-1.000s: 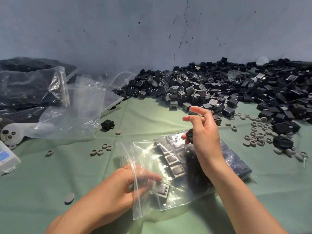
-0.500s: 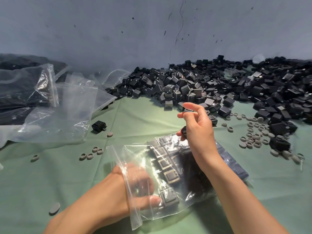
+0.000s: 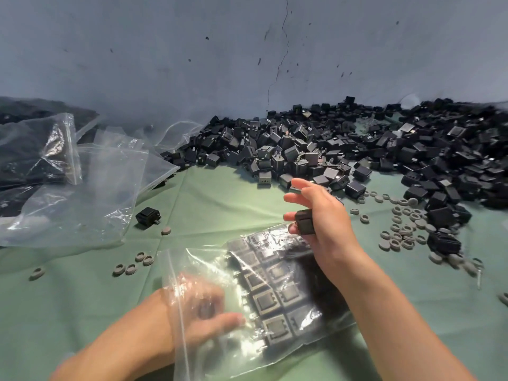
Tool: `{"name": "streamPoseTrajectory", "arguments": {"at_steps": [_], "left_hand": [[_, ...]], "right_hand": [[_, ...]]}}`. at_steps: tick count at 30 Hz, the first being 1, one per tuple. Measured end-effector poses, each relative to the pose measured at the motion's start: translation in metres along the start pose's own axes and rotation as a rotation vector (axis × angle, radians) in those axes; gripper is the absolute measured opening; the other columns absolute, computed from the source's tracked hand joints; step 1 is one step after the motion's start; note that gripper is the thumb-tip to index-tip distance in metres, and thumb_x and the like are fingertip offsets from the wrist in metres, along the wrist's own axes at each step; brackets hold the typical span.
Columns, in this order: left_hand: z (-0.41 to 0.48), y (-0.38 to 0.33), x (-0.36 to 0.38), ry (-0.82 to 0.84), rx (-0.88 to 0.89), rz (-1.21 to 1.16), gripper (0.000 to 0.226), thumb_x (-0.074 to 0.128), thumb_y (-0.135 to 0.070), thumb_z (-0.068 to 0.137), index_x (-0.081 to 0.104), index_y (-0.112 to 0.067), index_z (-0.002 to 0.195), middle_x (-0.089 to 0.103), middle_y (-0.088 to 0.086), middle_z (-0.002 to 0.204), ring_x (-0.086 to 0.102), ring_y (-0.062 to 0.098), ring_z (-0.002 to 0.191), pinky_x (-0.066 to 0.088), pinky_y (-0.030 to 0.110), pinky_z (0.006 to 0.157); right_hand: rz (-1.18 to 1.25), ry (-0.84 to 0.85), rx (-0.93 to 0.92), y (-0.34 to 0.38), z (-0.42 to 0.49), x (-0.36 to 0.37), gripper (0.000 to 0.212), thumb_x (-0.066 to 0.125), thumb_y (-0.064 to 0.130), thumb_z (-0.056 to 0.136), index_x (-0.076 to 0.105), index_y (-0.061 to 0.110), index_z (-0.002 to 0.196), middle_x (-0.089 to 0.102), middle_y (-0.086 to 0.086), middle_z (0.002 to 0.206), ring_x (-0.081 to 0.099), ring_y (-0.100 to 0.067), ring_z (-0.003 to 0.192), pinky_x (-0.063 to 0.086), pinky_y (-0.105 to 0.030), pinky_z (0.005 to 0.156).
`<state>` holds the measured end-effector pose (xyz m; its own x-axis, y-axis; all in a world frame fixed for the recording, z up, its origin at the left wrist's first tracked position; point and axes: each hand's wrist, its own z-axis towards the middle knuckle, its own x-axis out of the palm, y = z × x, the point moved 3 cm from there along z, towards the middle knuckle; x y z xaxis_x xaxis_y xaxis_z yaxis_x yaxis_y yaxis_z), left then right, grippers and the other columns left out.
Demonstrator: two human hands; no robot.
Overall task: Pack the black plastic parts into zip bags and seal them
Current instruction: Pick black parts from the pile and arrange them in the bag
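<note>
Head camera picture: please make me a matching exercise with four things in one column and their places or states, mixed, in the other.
Things
1. right hand
2. left hand
3. lone black part
4. grey rings

States
A. lies alone on the green cloth near the empty bags
B. blurred behind clear plastic at the mouth of the zip bag
C. holds a black part above the zip bag
D. scattered beside the black pile

Pairs: 1-C, 2-B, 3-A, 4-D

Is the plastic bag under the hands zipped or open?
Open. The left hand reaches inside the zip bag through its mouth, blurred behind the clear plastic, beside rows of black parts; the right hand holds another black part.
</note>
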<state>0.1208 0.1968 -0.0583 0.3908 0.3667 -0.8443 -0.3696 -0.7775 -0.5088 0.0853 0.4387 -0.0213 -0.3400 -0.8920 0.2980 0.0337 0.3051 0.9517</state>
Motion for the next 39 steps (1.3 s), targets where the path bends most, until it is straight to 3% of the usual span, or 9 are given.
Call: {"name": "streamPoseTrajectory", "arguments": {"at_steps": [3, 6, 10, 15, 20, 27, 32, 36, 39], "left_hand": [[-0.016, 0.036, -0.031, -0.186, -0.022, -0.084, 0.068, 0.049, -0.084, 0.078, 0.057, -0.017, 0.074, 0.051, -0.012, 0.061, 0.046, -0.002, 0.057, 0.042, 0.018, 0.058], [-0.028, 0.057, -0.06, -0.567, -0.118, -0.004, 0.071, 0.037, -0.087, 0.079, 0.06, -0.02, 0.075, 0.041, -0.011, 0.05, 0.036, 0.0, 0.047, 0.038, 0.03, 0.057], [-0.021, 0.04, -0.071, -0.812, -0.16, -0.126, 0.057, 0.036, -0.085, 0.082, 0.066, -0.037, 0.093, 0.065, -0.021, 0.067, 0.059, -0.001, 0.061, 0.042, 0.021, 0.056], [0.068, -0.022, -0.078, -0.663, 0.043, -0.153, 0.021, 0.056, -0.055, 0.09, 0.058, -0.045, 0.108, 0.065, -0.018, 0.107, 0.063, -0.002, 0.09, 0.047, 0.024, 0.073], [0.182, -0.051, -0.07, -0.37, 0.003, 0.184, 0.071, 0.063, -0.04, 0.093, 0.026, -0.03, 0.153, 0.028, 0.009, 0.153, 0.048, 0.027, 0.128, 0.041, 0.043, 0.108], [0.284, -0.033, -0.071, -0.22, -0.131, 0.451, 0.111, 0.073, -0.051, 0.081, -0.011, -0.041, 0.153, -0.016, 0.003, 0.165, 0.022, 0.043, 0.146, 0.036, 0.06, 0.111], [0.31, -0.028, -0.083, -0.16, -0.174, 0.465, 0.115, 0.073, -0.066, 0.069, -0.003, -0.039, 0.151, -0.004, 0.001, 0.163, 0.036, 0.044, 0.137, 0.038, 0.059, 0.107], [0.303, -0.039, -0.074, -0.32, -0.057, 0.61, 0.089, 0.068, -0.062, 0.074, 0.02, -0.024, 0.138, 0.035, 0.009, 0.142, 0.057, 0.039, 0.106, 0.05, 0.049, 0.081], [0.302, -0.045, -0.067, -0.372, -0.042, 0.571, 0.078, 0.069, -0.052, 0.078, 0.022, -0.025, 0.134, 0.042, 0.009, 0.135, 0.057, 0.038, 0.101, 0.045, 0.046, 0.076]], "right_hand": [[0.341, -0.026, 0.178, 0.0, 0.003, -0.009, 0.023, 0.051, 0.02, 0.099, 0.07, 0.012, 0.11, 0.076, -0.01, 0.098, 0.07, -0.015, 0.07, 0.054, -0.025, 0.055], [0.612, -0.023, 0.263, -0.002, 0.005, -0.017, 0.028, 0.05, 0.018, 0.098, 0.063, 0.003, 0.119, 0.066, -0.018, 0.109, 0.065, -0.022, 0.087, 0.059, -0.027, 0.065], [0.786, -0.044, 0.291, 0.0, 0.01, -0.02, 0.022, 0.052, 0.016, 0.095, 0.057, 0.006, 0.114, 0.057, -0.019, 0.107, 0.057, -0.027, 0.098, 0.053, -0.036, 0.096], [0.852, -0.112, 0.277, 0.001, 0.021, -0.024, 0.014, 0.052, 0.017, 0.094, 0.052, 0.008, 0.104, 0.05, -0.017, 0.105, 0.055, -0.027, 0.095, 0.047, -0.046, 0.104], [0.897, -0.134, 0.26, -0.001, 0.03, -0.023, 0.011, 0.052, 0.015, 0.094, 0.051, 0.007, 0.102, 0.047, -0.016, 0.104, 0.053, -0.024, 0.09, 0.048, -0.045, 0.103], [0.892, -0.124, 0.241, 0.003, 0.044, -0.03, 0.013, 0.054, 0.013, 0.094, 0.054, 0.006, 0.106, 0.047, -0.016, 0.106, 0.053, -0.024, 0.094, 0.052, -0.04, 0.095], [0.888, -0.112, 0.225, 0.003, 0.051, -0.036, 0.015, 0.052, 0.014, 0.096, 0.056, 0.008, 0.11, 0.047, -0.015, 0.107, 0.054, -0.024, 0.092, 0.052, -0.038, 0.095], [0.892, -0.112, 0.227, 0.004, 0.052, -0.037, 0.016, 0.052, 0.013, 0.095, 0.056, 0.009, 0.11, 0.046, -0.014, 0.105, 0.052, -0.023, 0.086, 0.053, -0.036, 0.091], [0.882, -0.111, 0.251, 0.004, 0.051, -0.033, 0.015, 0.051, 0.013, 0.096, 0.057, 0.008, 0.109, 0.047, -0.013, 0.1, 0.051, -0.021, 0.081, 0.054, -0.032, 0.08]]}}
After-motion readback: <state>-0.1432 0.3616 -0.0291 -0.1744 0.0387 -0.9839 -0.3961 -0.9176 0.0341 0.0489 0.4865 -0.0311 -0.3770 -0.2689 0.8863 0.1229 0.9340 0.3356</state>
